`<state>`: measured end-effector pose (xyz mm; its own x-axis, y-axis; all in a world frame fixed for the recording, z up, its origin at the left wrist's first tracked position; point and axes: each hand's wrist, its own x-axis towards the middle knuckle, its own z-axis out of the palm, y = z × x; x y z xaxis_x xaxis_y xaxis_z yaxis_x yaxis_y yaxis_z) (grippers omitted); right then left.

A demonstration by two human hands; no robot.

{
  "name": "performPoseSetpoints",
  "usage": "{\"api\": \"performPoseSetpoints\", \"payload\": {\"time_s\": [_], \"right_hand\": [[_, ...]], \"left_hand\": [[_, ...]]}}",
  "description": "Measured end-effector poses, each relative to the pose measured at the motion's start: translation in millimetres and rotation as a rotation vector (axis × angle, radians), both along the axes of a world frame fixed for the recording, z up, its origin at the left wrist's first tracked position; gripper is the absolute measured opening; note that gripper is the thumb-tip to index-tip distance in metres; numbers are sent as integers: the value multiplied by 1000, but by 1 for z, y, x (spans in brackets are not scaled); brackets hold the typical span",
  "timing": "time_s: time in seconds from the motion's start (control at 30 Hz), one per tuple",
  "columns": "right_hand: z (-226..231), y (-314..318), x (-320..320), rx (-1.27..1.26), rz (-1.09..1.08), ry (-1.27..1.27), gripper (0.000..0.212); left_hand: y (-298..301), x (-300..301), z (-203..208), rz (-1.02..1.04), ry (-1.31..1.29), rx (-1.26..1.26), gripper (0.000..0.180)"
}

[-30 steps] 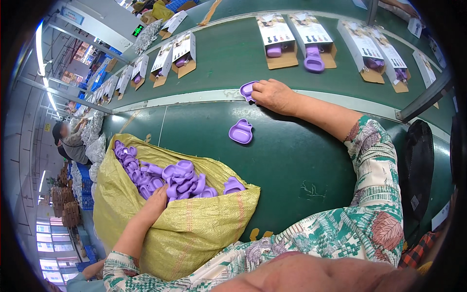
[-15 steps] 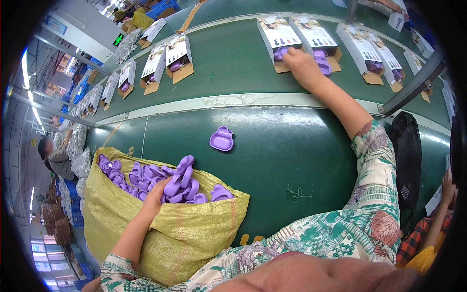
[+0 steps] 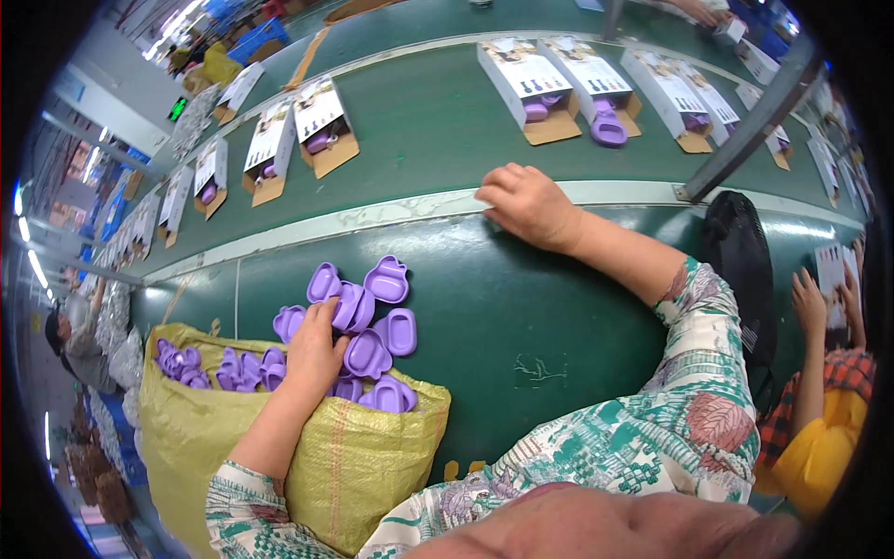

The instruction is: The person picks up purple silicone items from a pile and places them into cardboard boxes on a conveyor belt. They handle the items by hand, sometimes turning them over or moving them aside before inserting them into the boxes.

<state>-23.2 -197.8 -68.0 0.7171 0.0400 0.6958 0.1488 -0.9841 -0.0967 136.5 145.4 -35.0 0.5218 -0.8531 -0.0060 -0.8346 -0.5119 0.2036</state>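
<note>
My left hand is at the mouth of a yellow woven sack, its fingers and thumb around several purple moulded pieces. These look like small shallow dishes with ear-like bumps. One purple piece lies on the green tabletop just beyond the hand, and more purple pieces fill the sack's opening. My right hand hovers by the pale rail, its fingers loosely bent and nothing in them. Beyond it, an open-ended white box holds a purple piece; in the box beside it, a purple dish sticks out.
A pale rail divides my table from the green belt, where more open boxes lie in a row. A grey metal post rises at the right, near a black bag. Another person's hands hold a box far right.
My right hand has drawn back from the box toward me, leaving the purple piece inside. My left hand has shifted forward, and several purple pieces now lie spread on the table beyond the sack.
</note>
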Motion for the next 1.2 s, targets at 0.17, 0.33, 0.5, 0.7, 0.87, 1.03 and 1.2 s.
{"api": "performPoseSetpoints", "payload": {"time_s": [0.17,0.33,0.5,0.7,0.87,1.03,1.2], "right_hand": [[19,-88,-46,52,-860,-109,15],[-16,-131,-85,6,-1214,184,14],[12,-139,-94,-151,-1256,259,15],[45,-198,-89,-160,-1217,365,16],[29,-197,-68,-97,-1337,-6,17],[43,-34,3,85,-273,-77,23],[18,103,61,-159,360,190,24]], "left_hand": [[-14,1,-5,-16,5,-105,52],[-3,16,-21,-42,-72,-238,50],[7,19,-21,-53,-98,-245,51],[4,26,-18,-61,-60,-266,55],[-7,35,-17,-25,-71,-242,54],[-28,32,-10,-71,-130,-352,49],[-31,36,-11,-57,-144,-352,51]]}}
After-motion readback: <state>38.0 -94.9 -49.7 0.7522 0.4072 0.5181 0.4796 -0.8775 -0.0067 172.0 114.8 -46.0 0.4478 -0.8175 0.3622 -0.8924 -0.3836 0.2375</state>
